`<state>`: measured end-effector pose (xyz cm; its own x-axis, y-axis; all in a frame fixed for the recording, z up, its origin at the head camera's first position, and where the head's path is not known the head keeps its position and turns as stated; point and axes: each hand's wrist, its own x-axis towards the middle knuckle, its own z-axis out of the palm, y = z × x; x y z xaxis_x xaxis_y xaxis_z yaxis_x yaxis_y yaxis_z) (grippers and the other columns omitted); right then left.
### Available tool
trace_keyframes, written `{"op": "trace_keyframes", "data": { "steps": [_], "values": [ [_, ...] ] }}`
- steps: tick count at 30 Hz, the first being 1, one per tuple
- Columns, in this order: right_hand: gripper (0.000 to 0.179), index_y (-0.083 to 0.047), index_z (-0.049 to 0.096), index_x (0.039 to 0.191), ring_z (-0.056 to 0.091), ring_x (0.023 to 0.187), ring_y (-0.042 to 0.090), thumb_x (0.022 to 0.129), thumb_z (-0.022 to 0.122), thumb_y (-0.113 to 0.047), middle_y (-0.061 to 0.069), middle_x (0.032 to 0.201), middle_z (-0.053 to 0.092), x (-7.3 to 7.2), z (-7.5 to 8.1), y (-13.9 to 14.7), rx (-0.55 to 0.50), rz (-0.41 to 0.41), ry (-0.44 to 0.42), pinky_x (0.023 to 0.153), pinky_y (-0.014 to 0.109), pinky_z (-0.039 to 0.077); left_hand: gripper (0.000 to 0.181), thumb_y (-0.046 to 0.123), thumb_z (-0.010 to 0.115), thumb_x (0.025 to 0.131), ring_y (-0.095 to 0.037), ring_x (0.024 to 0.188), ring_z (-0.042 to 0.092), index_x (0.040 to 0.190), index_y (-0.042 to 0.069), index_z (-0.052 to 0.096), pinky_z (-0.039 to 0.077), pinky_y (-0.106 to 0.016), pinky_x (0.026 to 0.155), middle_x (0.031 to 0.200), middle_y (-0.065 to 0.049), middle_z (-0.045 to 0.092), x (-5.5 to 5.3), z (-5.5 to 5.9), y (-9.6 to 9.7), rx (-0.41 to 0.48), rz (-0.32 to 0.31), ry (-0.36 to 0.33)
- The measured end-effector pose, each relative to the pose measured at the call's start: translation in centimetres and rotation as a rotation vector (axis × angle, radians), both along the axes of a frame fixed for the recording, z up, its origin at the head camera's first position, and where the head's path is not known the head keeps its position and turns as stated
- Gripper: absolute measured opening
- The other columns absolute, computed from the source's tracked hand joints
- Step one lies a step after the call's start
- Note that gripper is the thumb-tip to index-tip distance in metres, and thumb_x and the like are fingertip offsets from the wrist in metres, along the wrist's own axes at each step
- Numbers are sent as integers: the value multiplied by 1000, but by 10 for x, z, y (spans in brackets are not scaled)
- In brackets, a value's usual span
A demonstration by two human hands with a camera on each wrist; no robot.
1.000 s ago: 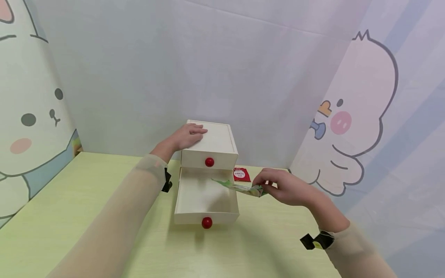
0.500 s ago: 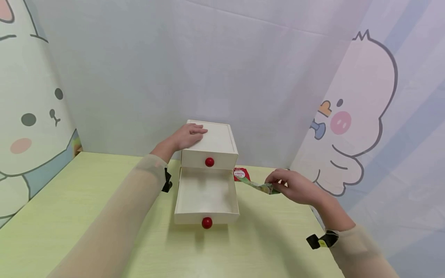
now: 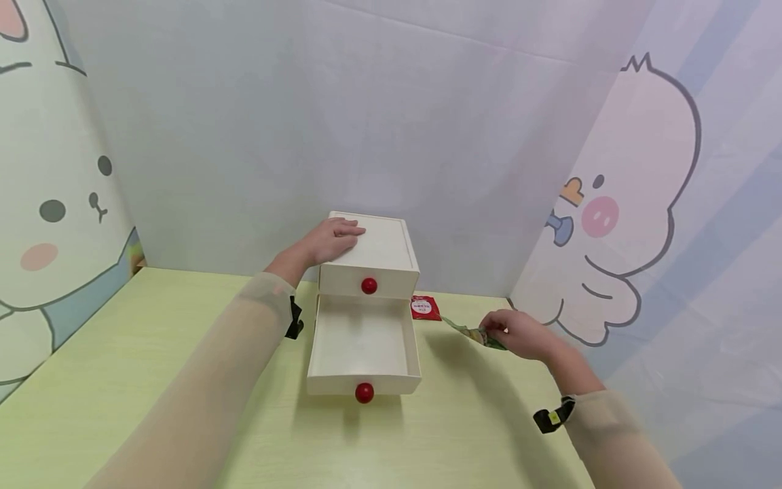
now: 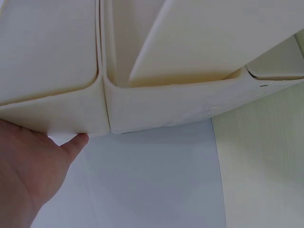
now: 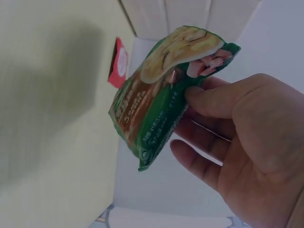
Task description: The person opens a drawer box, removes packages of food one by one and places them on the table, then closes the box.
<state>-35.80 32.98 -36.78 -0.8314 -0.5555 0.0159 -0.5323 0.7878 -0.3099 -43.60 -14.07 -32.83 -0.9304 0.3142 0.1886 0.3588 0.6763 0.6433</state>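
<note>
A white two-drawer cabinet (image 3: 383, 238) stands against the back curtain. Its lower drawer (image 3: 359, 343) is pulled out and bare inside; the upper one (image 3: 342, 280) is closed. My left hand (image 3: 324, 243) rests on top of the cabinet at the left side, fingers laid flat. In the left wrist view its thumb touches the cabinet's edge. Right of the drawer, my right hand (image 3: 518, 333) pinches a green snack packet (image 5: 164, 90) between thumb and fingers, above the table. Brown printing and food pictures show on the packet's face in the right wrist view.
A small red packet (image 3: 425, 308) lies on the pale yellow-green table (image 3: 183, 326), just right of the cabinet. Red round knobs (image 3: 364, 392) stick out from the drawer fronts. Curtains with cartoon animals enclose the back and sides.
My right hand has carried the green packet rightward, from over the lower drawer's right edge to above the table beside it. The left hand and the cabinet have stayed put.
</note>
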Motion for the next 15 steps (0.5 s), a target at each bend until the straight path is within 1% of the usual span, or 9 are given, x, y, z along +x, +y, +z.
{"op": "trace_keyframes", "data": {
  "steps": [2, 5, 8, 10, 12, 15],
  "values": [
    [20, -18, 78, 107, 63, 91, 9, 106, 65, -4, -7, 98, 73, -5, -10, 3, 19, -15, -11, 80, 34, 56, 53, 33, 44, 113, -36, 172, 18, 161, 16, 57, 13, -59, 140, 180, -8, 35, 0, 0, 0, 1, -1, 2],
    [20, -16, 79, 106, 61, 87, 11, 105, 64, -3, -5, 95, 72, -10, -25, 7, 62, -25, -3, 77, 36, 54, 53, 32, 43, 113, -36, 172, 18, 161, 15, 57, 13, -59, 140, 180, -9, 35, 0, 0, -1, 3, -3, 2],
    [20, -14, 79, 104, 63, 88, 14, 104, 63, -1, -2, 95, 73, -15, -41, 8, 106, -41, 9, 79, 39, 55, 52, 32, 43, 113, -37, 172, 18, 161, 15, 57, 13, -59, 140, 180, -9, 35, 0, 0, 0, 8, -4, 5],
    [21, -12, 80, 104, 66, 90, 16, 102, 63, 0, 0, 97, 75, -17, -50, 8, 132, -45, 13, 81, 42, 57, 53, 32, 43, 113, -37, 171, 18, 161, 15, 57, 12, -60, 139, 180, -9, 35, 1, 1, 0, 6, -5, 6],
    [21, -11, 80, 104, 71, 96, 20, 102, 63, 1, 2, 100, 78, -19, -59, 8, 151, -51, 9, 86, 44, 60, 53, 32, 43, 113, -37, 172, 18, 161, 15, 57, 12, -59, 140, 180, -9, 35, 1, 1, 0, 7, -4, 5],
    [20, -9, 80, 105, 76, 101, 26, 100, 65, 2, 5, 103, 80, -22, -70, 8, 160, -49, -5, 88, 46, 62, 53, 33, 43, 113, -36, 172, 17, 161, 16, 57, 12, -59, 140, 181, -8, 34, 1, 1, 0, 6, -4, -1]
  ]
}}
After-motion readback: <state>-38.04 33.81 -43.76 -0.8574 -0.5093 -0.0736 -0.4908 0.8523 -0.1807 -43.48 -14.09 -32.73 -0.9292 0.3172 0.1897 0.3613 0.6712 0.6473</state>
